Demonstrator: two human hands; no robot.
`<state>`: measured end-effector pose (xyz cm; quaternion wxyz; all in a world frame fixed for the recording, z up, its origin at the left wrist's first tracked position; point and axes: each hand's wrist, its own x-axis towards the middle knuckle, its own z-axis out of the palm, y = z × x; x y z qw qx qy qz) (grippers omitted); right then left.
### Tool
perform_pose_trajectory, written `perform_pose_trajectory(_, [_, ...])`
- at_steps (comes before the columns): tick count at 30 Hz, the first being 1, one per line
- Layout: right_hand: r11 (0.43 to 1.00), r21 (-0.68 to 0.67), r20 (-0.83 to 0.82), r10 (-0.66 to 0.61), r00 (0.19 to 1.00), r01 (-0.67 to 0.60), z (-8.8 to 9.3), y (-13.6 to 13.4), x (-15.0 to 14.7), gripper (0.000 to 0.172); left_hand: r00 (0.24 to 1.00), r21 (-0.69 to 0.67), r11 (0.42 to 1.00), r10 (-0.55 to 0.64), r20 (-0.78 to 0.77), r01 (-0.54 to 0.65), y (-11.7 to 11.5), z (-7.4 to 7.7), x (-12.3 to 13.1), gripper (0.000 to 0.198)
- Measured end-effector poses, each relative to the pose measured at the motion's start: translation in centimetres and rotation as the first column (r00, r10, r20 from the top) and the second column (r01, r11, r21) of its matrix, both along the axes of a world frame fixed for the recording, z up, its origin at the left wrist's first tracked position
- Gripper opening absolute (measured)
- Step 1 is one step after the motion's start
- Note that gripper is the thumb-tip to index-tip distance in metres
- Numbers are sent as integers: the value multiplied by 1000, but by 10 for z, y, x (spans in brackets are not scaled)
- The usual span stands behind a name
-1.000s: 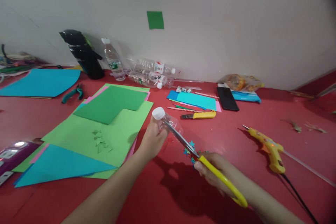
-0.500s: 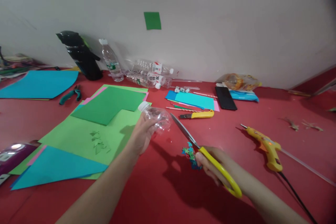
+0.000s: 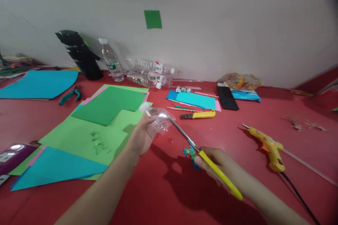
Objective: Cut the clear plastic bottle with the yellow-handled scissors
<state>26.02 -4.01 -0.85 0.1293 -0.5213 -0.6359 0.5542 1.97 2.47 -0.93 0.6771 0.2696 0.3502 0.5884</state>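
A clear plastic bottle top [image 3: 160, 116] with a white cap is pinched in my left hand [image 3: 142, 133], tilted with the cap to the upper left. Yellow-handled scissors [image 3: 211, 167] are gripped in my right hand [image 3: 215, 160]. Their blades point up and left, the tips meeting the bottle piece's right side; whether they are inside or in front of it I cannot tell. Partly behind the scissors lies a small pile of green and blue paper stars [image 3: 190, 153].
Coloured paper sheets [image 3: 111, 105] cover the left, with pliers [image 3: 70, 95] beyond. A yellow cutter [image 3: 202, 115], a phone [image 3: 227, 97] and a glue gun [image 3: 266, 146] with its cord lie right. Plastic bottles [image 3: 148, 77] and a black flask [image 3: 81, 58] line the white partition [image 3: 211, 35].
The scissors have moved slightly left, their tips now reaching the bottle piece. Their handles have turned, so the loop opening no longer shows. My left hand stays nearly in place.
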Motion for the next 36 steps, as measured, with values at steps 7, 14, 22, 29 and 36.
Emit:
perform_pose_trajectory(7, [998, 58, 3, 22, 1000, -22, -3, 1, 1, 35, 999, -8, 1000, 12, 32, -12, 0, -1, -3, 34])
perform_pose_trajectory(14, [993, 99, 30, 55, 998, -58, -4, 1, 1, 40, 998, -36, 998, 57, -12, -58, 1, -1, 0, 29])
perform_pose_trajectory(22, [964, 178, 79, 187, 979, -198, 12, 1, 13, 41, 984, -21, 984, 174, -49, -175, 6, 1, 0, 22])
perform_pose_trajectory(29, [963, 143, 93, 216, 972, -228, 15, 0, 8, 53, 988, 40, 989, 147, -47, -145, 3, -1, 4, 21])
perform_pose_trajectory(36, [962, 154, 69, 217, 974, -226, 12, -4, 6, 56, 992, 27, 991, 129, -13, -129, 0, 2, 8, 19])
